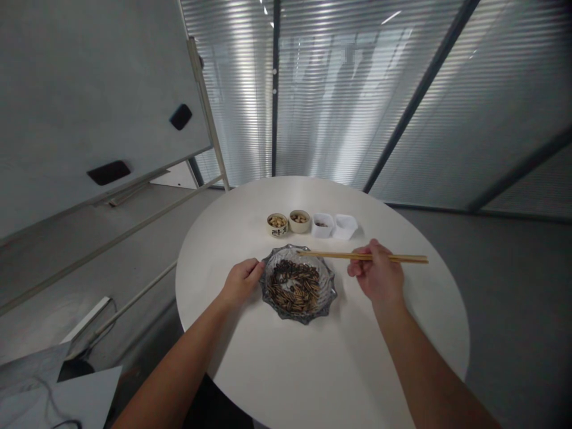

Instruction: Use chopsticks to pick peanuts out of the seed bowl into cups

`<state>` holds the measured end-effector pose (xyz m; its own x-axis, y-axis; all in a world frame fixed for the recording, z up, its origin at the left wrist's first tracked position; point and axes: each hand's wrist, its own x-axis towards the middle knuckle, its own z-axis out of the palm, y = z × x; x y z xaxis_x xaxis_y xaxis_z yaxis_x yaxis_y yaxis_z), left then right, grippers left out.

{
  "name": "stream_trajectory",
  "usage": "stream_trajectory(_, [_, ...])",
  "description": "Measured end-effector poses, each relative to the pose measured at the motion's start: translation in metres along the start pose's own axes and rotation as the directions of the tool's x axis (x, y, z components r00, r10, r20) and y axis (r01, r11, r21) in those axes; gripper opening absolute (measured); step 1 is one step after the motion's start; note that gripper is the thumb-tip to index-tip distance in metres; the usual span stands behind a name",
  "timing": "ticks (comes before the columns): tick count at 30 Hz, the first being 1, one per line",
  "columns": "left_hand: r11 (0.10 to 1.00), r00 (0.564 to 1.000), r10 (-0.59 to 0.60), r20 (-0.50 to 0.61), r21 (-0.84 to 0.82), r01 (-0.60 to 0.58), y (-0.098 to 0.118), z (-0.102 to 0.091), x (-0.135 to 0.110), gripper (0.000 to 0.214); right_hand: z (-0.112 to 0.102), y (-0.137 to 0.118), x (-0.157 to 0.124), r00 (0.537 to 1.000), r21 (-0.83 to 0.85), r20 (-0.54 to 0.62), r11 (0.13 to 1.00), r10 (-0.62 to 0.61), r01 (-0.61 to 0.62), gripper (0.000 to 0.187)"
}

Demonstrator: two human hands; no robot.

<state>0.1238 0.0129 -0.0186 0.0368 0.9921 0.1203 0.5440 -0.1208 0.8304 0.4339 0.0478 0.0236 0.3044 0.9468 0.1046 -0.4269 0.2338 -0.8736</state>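
My left hand (242, 282) is closed on the left rim of a scalloped clear glass bowl (328, 279), with the thumb on top and the other fingers mostly hidden. A layer of dark and tan seeds (297, 295), which look like sunflower seeds, lies in the bowl. Right of it, my right hand (379, 275) grips a pair of wooden chopsticks (333, 255). They lie nearly level and close together, their tips over the bowl's far edge. Whether anything tiny is between the tips, I cannot tell.
Behind the bowl stand two small cream bowls (299, 229) of pale nut-like pieces. Beside them are a white cup (322, 231) with a few dark bits and another white cup (345, 232). All rest on a round white table (286, 381). A whiteboard (98, 77) stands at left.
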Motion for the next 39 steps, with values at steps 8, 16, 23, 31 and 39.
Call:
stream_trajectory(8, [1.000, 1.000, 0.002, -0.002, 0.001, -0.002, 0.003, -0.002, -0.001, 0.046, -0.020, 0.002, 0.026, 0.961, 0.039, -0.192, 0.977, -0.200, 0.211, 0.043])
stream_trajectory(16, [0.999, 1.000, 0.001, -0.001, 0.041, -0.001, 0.005, -0.003, 0.000, 0.045, -0.017, 0.014, 0.045, 0.913, -0.140, -0.221, 0.937, -0.344, 0.319, 0.047])
stream_trajectory(23, [1.000, 1.000, -0.001, 0.013, 0.025, 0.000, 0.003, -0.002, 0.000, 0.046, -0.010, 0.017, 0.036, 0.929, -0.209, -0.157, 0.931, -0.335, 0.301, 0.035])
stream_trajectory(31, [1.000, 1.000, -0.005, 0.006, 0.007, 0.005, 0.001, -0.001, -0.001, 0.047, -0.007, -0.003, 0.007, 0.975, -0.060, 0.178, 0.987, -0.136, 0.149, 0.029])
stream_trajectory(39, [1.000, 1.000, 0.004, 0.003, 0.010, -0.004, -0.002, -0.001, 0.000, 0.046, -0.009, -0.018, -0.016, 0.839, -0.249, 0.481, 0.957, 0.253, -0.146, 0.045])
